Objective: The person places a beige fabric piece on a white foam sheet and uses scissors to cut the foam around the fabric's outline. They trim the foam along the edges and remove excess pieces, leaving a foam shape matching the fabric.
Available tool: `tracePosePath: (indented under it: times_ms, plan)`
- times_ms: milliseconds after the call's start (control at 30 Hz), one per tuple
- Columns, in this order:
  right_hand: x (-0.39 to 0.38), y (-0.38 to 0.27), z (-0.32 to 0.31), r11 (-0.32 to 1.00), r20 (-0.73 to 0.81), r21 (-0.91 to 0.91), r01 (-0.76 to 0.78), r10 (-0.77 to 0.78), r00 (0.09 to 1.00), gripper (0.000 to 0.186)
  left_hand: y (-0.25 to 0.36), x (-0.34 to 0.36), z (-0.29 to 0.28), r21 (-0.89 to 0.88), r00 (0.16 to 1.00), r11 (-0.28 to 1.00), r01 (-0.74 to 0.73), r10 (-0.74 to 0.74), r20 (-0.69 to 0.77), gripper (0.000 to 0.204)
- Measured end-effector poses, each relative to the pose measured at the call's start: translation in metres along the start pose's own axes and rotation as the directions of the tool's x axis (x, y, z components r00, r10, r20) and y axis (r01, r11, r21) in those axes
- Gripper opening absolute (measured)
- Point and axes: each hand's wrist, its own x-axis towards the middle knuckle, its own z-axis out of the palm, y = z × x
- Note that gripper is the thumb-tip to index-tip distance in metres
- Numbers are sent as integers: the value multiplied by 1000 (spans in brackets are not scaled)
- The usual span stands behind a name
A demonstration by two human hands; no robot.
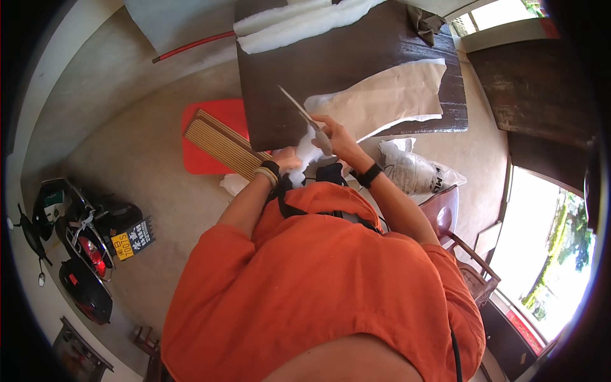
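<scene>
My right hand (340, 141) is closed around a pair of scissors (298, 103), whose long blades point up and to the left, over the table's near edge. Fluffy white wadding (308, 150) hangs between my two hands, in front of my body. My left hand (287, 158) grips the wadding on its left side, with the fingers partly hidden. Just beyond my right hand, a large piece of brown paper (388, 92) lies on the dark table (280, 70) over a white layer that shows along its edges.
White wadding (305, 28) lies along the table's far side, with a dark cloth (425, 25) at the far right corner. Left of my hands, ribbed brown slats (223, 141) rest on a red stool (197, 153). A plastic sack (414, 169) stands at right; a motorbike (86, 242) is far left.
</scene>
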Motion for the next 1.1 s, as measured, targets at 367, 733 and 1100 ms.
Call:
tracePosePath:
  times_ms: [367, 733, 1100]
  plan:
    - [-67, 53, -86, 875, -310, -447, -185, 43, 950, 52, 13, -44, -37, -744, 987, 656, -128, 10, -160, 29]
    - [-34, 76, -87, 949, -258, -297, -107, 29, 966, 52, 4, -31, -1, 205, 962, 946, -250, 266, -55, 50]
    - [-71, 32, -114, 991, -245, -126, -36, 4, 970, 56, 138, -33, 1, 417, 928, 909, 4, 151, -339, 27]
